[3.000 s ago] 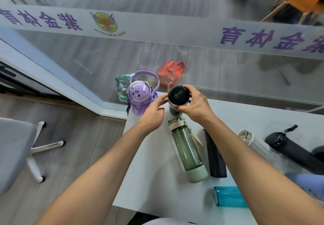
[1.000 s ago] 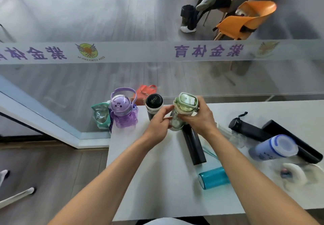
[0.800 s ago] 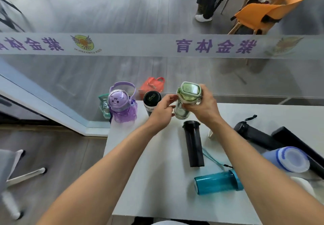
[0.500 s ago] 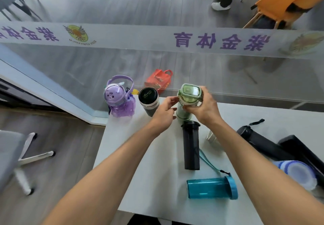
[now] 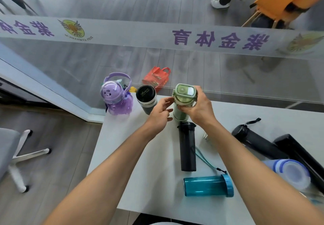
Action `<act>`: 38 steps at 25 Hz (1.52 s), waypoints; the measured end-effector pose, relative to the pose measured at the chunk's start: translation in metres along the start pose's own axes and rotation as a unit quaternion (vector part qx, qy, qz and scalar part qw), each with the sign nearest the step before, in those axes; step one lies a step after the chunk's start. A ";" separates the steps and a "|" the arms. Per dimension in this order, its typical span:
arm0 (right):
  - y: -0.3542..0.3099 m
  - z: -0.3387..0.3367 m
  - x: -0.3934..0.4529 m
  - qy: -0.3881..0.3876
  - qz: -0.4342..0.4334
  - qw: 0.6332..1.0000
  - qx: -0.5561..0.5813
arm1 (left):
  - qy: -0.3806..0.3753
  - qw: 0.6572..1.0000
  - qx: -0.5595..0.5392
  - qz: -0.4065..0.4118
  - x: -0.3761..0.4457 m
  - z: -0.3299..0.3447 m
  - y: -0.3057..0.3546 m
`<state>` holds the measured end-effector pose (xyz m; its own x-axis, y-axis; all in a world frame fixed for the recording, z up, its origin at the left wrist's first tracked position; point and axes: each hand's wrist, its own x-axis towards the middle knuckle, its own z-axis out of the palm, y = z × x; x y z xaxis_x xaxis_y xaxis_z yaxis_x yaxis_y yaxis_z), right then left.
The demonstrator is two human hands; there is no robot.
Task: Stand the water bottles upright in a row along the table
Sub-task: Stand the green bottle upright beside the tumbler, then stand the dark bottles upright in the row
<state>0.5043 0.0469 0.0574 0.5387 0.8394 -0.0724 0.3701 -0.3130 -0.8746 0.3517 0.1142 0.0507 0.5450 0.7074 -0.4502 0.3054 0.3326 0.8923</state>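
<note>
- My right hand (image 5: 199, 108) wraps the upright green bottle (image 5: 183, 100) at frame centre, third beside the purple bottle (image 5: 116, 96) and black tumbler (image 5: 146, 98).
- My left hand (image 5: 158, 116) hovers beside it, fingers spread.

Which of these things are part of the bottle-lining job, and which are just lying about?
Part of the job:
purple bottle, black-lidded flask, green bottle in the right hand, all upright; lying black bottle, teal bottle, blue-and-white bottle, two black flasks.

Just about:
red bag, orange chair, office chair.
</note>
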 end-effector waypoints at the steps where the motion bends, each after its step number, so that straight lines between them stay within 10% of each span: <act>1: 0.000 -0.003 0.001 -0.003 0.001 1.000 -0.004 | -0.007 1.000 0.000 0.002 0.001 0.001 0.000; 17: 0.011 -0.010 -0.009 0.024 0.077 0.996 0.027 | -0.014 0.999 0.047 0.016 0.005 0.007 -0.015; 29: 0.099 0.050 -0.072 -0.067 0.305 0.949 -0.028 | -0.041 0.979 0.057 -0.193 -0.007 0.034 -0.101; 38: 0.075 0.022 -0.092 0.024 0.241 0.969 0.037 | -0.064 0.995 0.046 -0.061 -0.049 0.036 -0.069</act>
<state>0.4652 -0.0439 -0.0119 0.6708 0.5811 -0.4608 0.0115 -0.6294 -0.7770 0.3319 0.0345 0.0102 0.5922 0.5777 -0.5618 0.4436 0.3483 0.8258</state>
